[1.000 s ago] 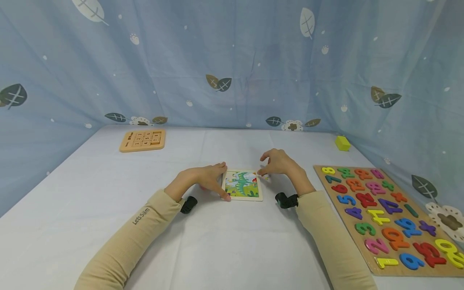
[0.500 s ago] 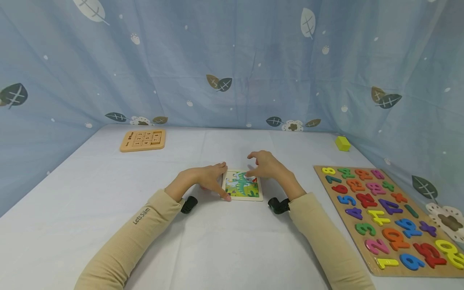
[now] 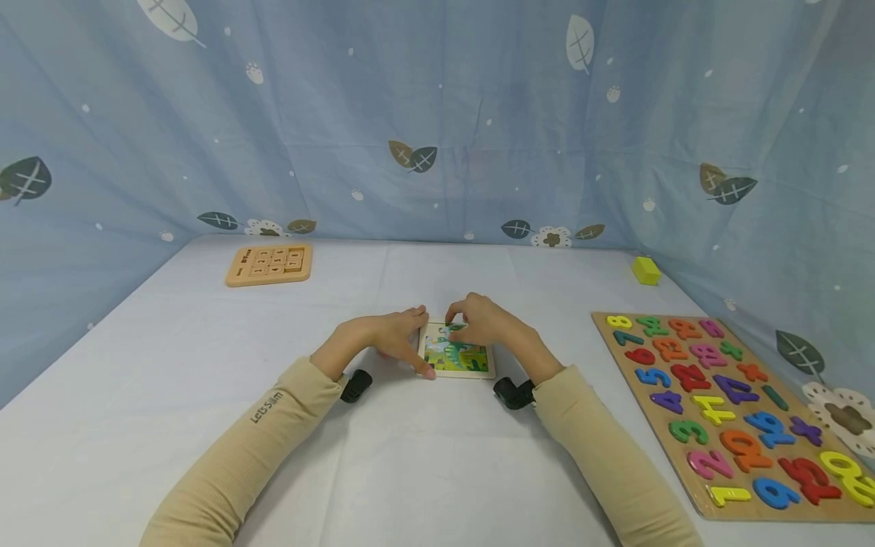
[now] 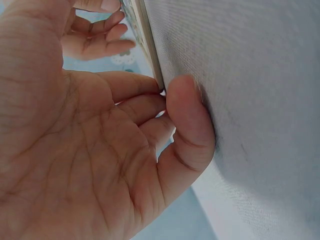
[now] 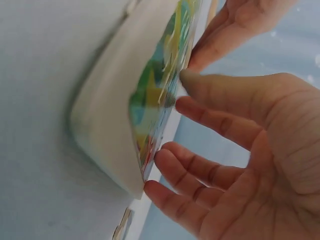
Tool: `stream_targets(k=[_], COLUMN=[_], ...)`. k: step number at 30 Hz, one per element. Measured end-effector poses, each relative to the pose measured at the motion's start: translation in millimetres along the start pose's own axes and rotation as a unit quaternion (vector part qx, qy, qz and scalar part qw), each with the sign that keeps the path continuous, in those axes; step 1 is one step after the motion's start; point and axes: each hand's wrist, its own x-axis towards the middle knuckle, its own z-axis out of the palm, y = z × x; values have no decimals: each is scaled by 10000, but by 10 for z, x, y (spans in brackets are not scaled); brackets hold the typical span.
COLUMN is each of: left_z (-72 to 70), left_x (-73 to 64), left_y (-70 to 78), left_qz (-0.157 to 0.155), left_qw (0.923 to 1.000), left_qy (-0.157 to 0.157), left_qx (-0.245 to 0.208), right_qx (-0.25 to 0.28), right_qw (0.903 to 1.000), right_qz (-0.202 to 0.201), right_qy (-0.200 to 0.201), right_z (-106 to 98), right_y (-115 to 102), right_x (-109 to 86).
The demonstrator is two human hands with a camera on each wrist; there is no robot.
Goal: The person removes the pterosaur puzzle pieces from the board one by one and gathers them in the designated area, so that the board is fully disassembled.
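Note:
A small square dinosaur jigsaw puzzle (image 3: 456, 361) in a pale wooden frame lies on the white table between both hands. My left hand (image 3: 393, 334) holds its left side, with fingers by the far corner and the thumb by the near corner. In the left wrist view, fingertips of the left hand (image 4: 105, 135) meet the edge of the frame. My right hand (image 3: 485, 323) is over the far right part of the puzzle. Seen from the right wrist, the fingers of the right hand (image 5: 250, 155) reach to the picture surface, and no piece is clearly visible between thumb and forefinger.
A loose small piece (image 5: 122, 225) lies beyond the frame in the right wrist view. At the right is a large wooden number board (image 3: 673, 414), with a yellow-green block (image 3: 645, 270) behind it. A wooden sliding number puzzle (image 3: 269, 265) lies at the back left.
My right hand has moved left, from beside the right edge of the jigsaw puzzle to over its picture. The left hand and the frame have stayed in place.

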Motion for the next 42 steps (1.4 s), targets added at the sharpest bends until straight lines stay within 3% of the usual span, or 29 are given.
stream_targets(k=[16,29,42], left_z=[5,6,13], left_x=[-13,-27,-24], left_y=[6,14,10], left_qz=[-2,17,-20], left_qw=[10000,10000,10000], left_qy=[-3,10,7], left_qx=[-13,9,-39], right_qx=[-182,391,351], right_qw=[9997,9989,9990], right_qz=[128,130,205], right_qy=[112,214,186], right_z=[86,87,107], right_y=[-78,-37,-14], right_x=[-1,19,27])
